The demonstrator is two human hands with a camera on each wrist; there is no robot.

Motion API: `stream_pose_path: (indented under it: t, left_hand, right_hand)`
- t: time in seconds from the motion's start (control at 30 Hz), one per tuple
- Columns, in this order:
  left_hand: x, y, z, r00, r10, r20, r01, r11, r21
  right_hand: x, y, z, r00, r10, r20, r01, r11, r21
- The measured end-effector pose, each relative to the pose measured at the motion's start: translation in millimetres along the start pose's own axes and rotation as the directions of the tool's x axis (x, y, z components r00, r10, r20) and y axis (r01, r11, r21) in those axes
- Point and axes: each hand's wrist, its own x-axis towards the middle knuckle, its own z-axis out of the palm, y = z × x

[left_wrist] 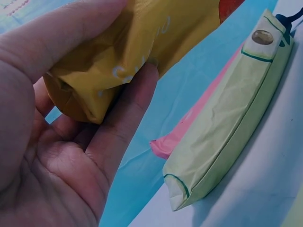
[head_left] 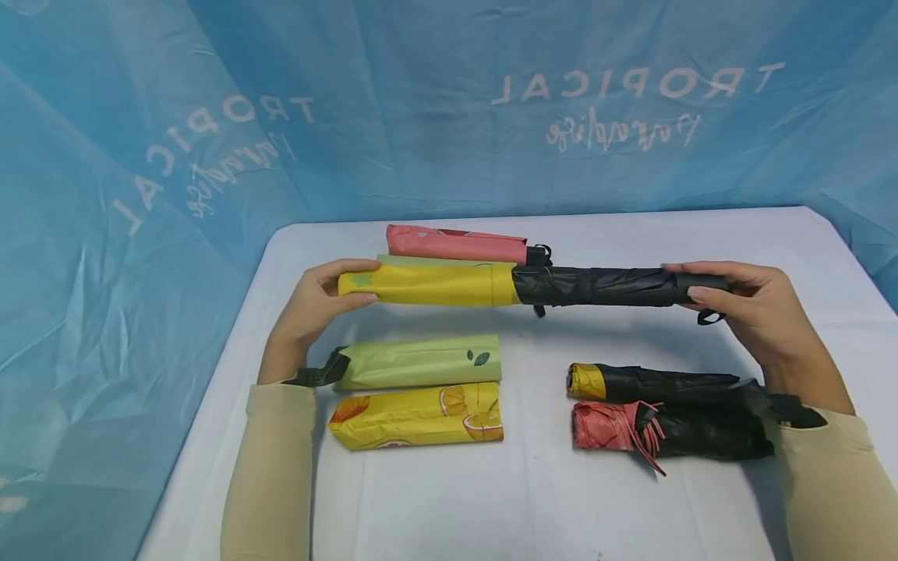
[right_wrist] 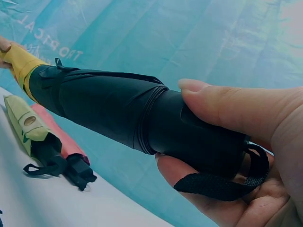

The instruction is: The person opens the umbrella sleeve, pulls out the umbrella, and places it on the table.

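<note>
A folded black umbrella (head_left: 596, 287) is held level above the table, its far end inside a yellow umbrella sleeve (head_left: 442, 284). My left hand (head_left: 312, 300) pinches the sleeve's outer end between thumb and fingers; in the left wrist view the sleeve's fabric (left_wrist: 109, 61) is creased there. At the other end, my right hand (head_left: 761, 312) grips the umbrella's black handle (right_wrist: 203, 132) with thumb and fingers. A black wrist strap (right_wrist: 222, 187) loops below that handle. About half of the umbrella's length shows outside the sleeve.
Behind lie a pink sleeved umbrella (head_left: 456, 243) and a light green one (left_wrist: 227, 118). In front at left are a green sleeve (head_left: 421, 362) and a yellow fruit-print sleeve (head_left: 417, 418). At right lie a black-and-yellow folded umbrella (head_left: 659, 383) and a black-and-red one (head_left: 708, 431).
</note>
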Motion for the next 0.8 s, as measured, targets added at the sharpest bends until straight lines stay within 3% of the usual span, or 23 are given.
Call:
stream_pose_path:
  t: [0.33, 0.53, 0.8]
  left_hand:
    - [-3.6, -5.2, -9.5, 0.999, -0.026, -0.029, 0.025, 1.0, -0.012]
    - [-3.7, -12.1, -13.3, 0.999, -0.041, -0.027, 0.041, 0.999, 0.011]
    - [-7.0, -23.6, -15.6, 0.999, -0.046, -0.027, 0.047, 0.998, 0.03]
  right_hand:
    - [-7.7, 0, -12, 1.0, -0.004, -0.004, 0.005, 0.999, 0.035]
    - [-20.2, -1, -22, 0.998, 0.017, -0.058, -0.021, 0.998, -0.065]
    - [-34.8, 4, -35, 0.997, 0.047, -0.06, -0.051, 0.996, -0.073]
